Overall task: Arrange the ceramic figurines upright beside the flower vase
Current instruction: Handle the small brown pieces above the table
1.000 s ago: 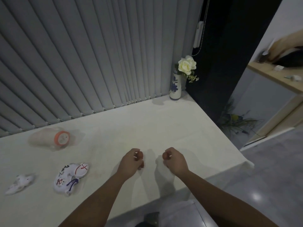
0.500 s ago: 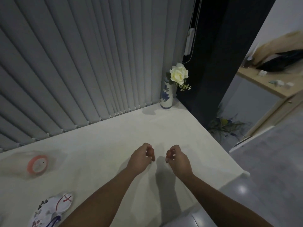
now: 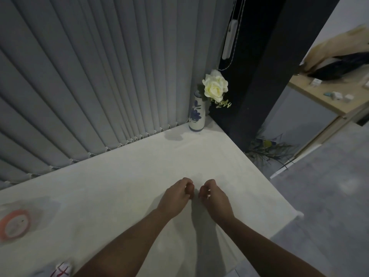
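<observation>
A white vase point(image 3: 196, 114) with blue flower painting holds a cream rose point(image 3: 215, 87) at the table's far right corner, against the blinds. My left hand point(image 3: 175, 195) and my right hand point(image 3: 214, 197) hover side by side over the white table point(image 3: 119, 186), fingers curled, with nothing visible in them. A pale figurine with an orange ring point(image 3: 15, 222) lies on its side at the left edge. Only a corner of a white painted figurine point(image 3: 61, 270) with red marks shows at the bottom edge. Both lie far from the vase.
Grey vertical blinds point(image 3: 99, 76) hang along the table's far side. A dark pillar point(image 3: 259, 76) stands right of the vase. The table's right edge drops to a grey floor point(image 3: 329, 196). A wooden counter point(image 3: 327, 96) with small items sits at far right.
The view has swung up and to the right, so the figurines have slid toward the left and bottom edges. My hands have drawn closer together, still curled.
</observation>
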### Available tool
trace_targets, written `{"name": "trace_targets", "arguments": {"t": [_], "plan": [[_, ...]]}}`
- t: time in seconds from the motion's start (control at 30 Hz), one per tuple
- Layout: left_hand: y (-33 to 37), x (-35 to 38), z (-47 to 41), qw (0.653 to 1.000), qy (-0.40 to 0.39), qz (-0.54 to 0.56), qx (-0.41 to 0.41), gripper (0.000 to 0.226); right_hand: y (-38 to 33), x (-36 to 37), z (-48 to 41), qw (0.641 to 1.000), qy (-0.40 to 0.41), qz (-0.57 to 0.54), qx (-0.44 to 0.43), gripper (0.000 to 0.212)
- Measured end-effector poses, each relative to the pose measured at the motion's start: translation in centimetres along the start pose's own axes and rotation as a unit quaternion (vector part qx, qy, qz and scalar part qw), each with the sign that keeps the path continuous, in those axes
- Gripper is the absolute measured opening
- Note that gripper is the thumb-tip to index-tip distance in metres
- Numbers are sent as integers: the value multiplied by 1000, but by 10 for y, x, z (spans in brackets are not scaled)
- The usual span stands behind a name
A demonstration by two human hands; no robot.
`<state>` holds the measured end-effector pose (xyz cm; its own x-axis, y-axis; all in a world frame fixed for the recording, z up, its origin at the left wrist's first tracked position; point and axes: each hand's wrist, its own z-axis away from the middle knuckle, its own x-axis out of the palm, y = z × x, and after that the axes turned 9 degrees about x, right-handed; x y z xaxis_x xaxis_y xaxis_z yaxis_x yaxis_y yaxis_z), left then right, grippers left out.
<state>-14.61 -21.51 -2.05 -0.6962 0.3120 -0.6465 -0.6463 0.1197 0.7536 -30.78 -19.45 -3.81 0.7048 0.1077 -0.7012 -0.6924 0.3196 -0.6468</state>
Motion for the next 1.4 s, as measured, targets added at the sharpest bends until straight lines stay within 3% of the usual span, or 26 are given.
{"name": "trace_targets", "arguments": {"t": [0.47,0.67,0.9,1.07,1.4], "plan": [[-14,11,10,1000,27,3,1,52,-3,-8,0,1000,-15,22,7,15],[-18,11,22,999,46,-10,1,53,-5,-20,6,998,-28,62,0,47],[-33,6,60,994,79,-54,-51,52,-3,-17,34,986,25,126,-109,33],[-42,0,106,982,149,-77,-84,48,-12,-6,63,969,23,185,-161,58],[-69,-46,222,917,336,-162,-142,39,-44,74,125,936,-56,214,-275,51]]}}
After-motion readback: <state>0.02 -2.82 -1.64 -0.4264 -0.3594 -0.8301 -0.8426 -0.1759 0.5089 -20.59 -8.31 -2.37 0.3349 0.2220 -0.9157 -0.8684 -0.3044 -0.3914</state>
